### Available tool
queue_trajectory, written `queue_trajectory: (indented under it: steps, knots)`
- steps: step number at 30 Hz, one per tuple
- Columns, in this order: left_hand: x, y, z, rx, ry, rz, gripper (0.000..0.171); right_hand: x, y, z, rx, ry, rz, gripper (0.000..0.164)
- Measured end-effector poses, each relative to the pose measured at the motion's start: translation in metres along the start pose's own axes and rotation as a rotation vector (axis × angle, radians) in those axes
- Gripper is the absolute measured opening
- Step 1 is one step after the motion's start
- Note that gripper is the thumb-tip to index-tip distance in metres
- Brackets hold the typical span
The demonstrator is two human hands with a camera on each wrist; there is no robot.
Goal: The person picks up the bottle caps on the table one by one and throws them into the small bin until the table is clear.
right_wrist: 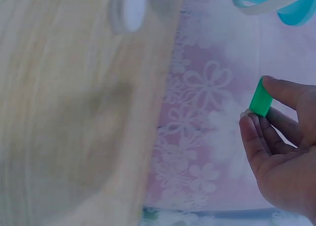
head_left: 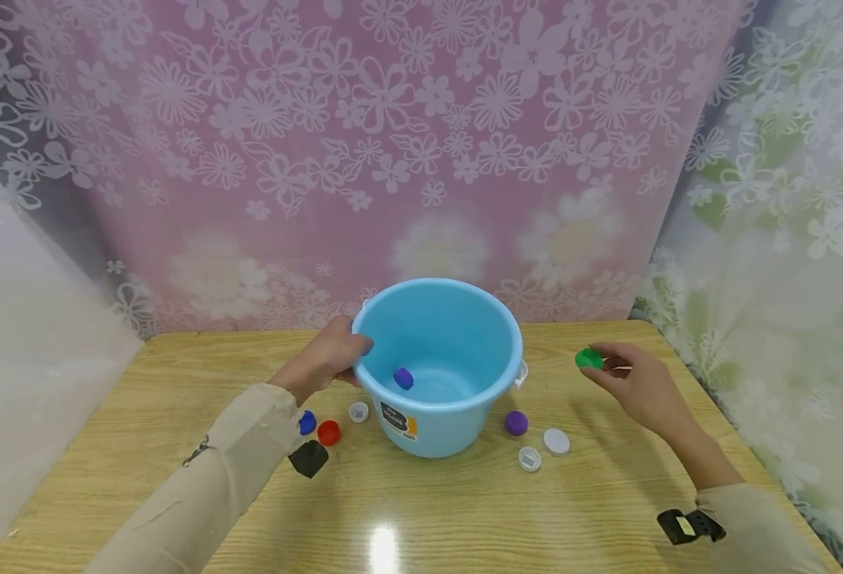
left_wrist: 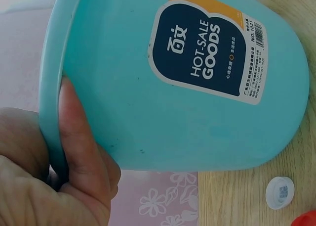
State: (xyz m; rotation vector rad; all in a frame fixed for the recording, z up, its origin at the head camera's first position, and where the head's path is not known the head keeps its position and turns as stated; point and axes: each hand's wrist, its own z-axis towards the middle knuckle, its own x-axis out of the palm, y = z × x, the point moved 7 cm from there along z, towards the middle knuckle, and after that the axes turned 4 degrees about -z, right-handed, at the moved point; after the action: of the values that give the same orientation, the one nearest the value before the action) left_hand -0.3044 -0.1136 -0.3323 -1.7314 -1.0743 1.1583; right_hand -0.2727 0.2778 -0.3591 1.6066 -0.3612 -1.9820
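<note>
A light blue bucket point(head_left: 429, 426) stands tilted toward me in the middle of the table, its label facing front. My left hand point(head_left: 331, 351) grips its left rim, and in the left wrist view the rim passes between thumb and fingers. One purple bottle cap point(head_left: 403, 378) lies inside the bucket. To the right of the bucket, my right hand point(head_left: 633, 383) pinches a green bottle cap point(head_left: 589, 359) between thumb and fingertips, raised over the table. In the right wrist view the green cap point(right_wrist: 261, 98) is seen edge-on.
Left of the bucket lie a blue cap point(head_left: 307, 422), a red cap point(head_left: 329, 433) and a white cap point(head_left: 358, 411). On its right are another purple cap point(head_left: 516, 423) and two white caps, one face down point(head_left: 556, 442). A floral curtain point(head_left: 421, 159) hangs behind the wooden table point(head_left: 199, 375).
</note>
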Motion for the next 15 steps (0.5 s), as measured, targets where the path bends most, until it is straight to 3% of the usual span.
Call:
queue_trajectory:
  steps: [7,15]
  knots:
    - [0.001,-0.002,-0.001,-0.001,0.0,0.002,0.042,-0.013,0.025,0.009,-0.018,-0.044,0.056,0.05]
    - [0.0,0.0,0.0,-0.001,-0.004,0.007,0.041,-0.023,0.064,0.021,-0.121,-0.114,0.082,0.044]
